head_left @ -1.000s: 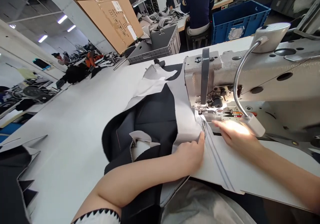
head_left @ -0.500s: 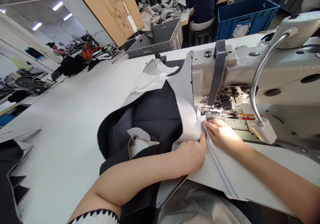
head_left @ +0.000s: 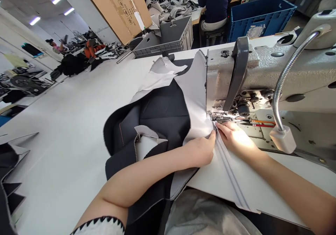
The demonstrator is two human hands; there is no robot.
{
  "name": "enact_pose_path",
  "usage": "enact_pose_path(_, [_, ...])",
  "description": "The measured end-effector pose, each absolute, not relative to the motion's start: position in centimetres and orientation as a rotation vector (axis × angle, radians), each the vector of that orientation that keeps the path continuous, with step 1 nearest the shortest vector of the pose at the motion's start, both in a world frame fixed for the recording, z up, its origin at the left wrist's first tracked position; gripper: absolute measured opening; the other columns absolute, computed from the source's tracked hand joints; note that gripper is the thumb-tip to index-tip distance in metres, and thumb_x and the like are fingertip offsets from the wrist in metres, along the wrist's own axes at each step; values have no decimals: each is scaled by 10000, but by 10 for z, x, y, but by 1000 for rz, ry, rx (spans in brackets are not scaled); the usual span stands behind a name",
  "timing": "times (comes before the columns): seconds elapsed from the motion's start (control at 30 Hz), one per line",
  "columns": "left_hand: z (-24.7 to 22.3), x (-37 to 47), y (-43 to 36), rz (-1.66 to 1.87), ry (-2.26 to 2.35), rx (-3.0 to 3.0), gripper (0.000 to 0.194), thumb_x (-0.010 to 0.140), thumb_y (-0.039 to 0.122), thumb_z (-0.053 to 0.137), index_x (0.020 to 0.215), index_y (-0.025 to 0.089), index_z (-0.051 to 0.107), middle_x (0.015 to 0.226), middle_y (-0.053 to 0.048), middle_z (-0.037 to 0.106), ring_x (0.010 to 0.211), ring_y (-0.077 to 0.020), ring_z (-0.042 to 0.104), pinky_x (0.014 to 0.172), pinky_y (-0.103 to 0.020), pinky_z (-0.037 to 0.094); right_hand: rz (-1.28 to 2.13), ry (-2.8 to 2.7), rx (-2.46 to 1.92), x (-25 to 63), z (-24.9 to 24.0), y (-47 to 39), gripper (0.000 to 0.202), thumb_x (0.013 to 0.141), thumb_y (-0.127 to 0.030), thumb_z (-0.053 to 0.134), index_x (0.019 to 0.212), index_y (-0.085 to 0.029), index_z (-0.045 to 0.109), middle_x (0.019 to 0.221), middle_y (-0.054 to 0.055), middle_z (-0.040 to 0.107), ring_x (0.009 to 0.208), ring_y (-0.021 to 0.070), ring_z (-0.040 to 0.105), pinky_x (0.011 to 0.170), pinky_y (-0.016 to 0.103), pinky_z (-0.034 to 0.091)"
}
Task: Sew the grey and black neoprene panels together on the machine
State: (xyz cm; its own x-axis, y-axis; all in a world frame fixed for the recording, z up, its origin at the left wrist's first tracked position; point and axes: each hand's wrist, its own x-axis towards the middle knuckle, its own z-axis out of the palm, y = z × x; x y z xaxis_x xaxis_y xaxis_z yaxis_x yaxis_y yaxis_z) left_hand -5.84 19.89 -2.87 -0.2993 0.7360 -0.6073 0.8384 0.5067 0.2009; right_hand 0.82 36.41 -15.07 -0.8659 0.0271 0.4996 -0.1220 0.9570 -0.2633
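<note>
A black fabric cover with pale grey backing lies in front of the sewing machine, its right edge running under the presser foot. My left hand is closed on that edge, fingers curled and the index fingertip at the seam. A long pale strip with two darker lines, like zipper tape, trails from the foot towards my lap. My right hand pinches its upper end just before the foot. The two hands' fingertips nearly meet; the needle cannot be made out.
Thread snips with red-orange handles lie behind my right hand. A lamp on a bendy neck hangs to the right. Dark fabric lies at the left. Beyond the white table are a grey crate, a blue crate and a seated person.
The cover's edge and the strip have been fed slightly farther under the foot. My left hand has moved a little forward with the fabric; the view has shifted slightly.
</note>
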Motion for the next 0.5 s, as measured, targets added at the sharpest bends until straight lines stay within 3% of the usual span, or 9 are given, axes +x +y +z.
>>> enact_pose_path(0.2, [-42, -62, 211, -145, 2140, 1362, 748, 848, 144, 396, 1481, -69, 59, 1114, -250, 641, 922, -294, 674, 691, -326, 509, 401, -2631, 157, 8, -149, 360, 326, 949, -203, 391, 1181, -151, 614, 1002, 115, 665, 929, 218, 606, 852, 371, 528])
enact_pose_path(0.37, [-44, -54, 216, -148, 2255, 1282, 730, 852, 188, 430, 1482, -46, 144, 995, -228, 672, 933, -319, 678, 725, -357, 531, 322, -2618, -30, 7, -145, 360, 338, 953, -236, 385, 1143, -109, 635, 943, 125, 657, 878, 232, 600, 820, 354, 513])
enact_pose_path(0.5, [-38, -42, 202, -328, 2162, 1278, 829, 808, 174, 508, 1490, -33, 85, 894, -199, 688, 823, -311, 693, 667, -358, 532, 250, -2637, -147, 9, -138, 357, 296, 934, -258, 433, 1032, -122, 677, 843, 111, 630, 800, 243, 569, 723, 354, 488])
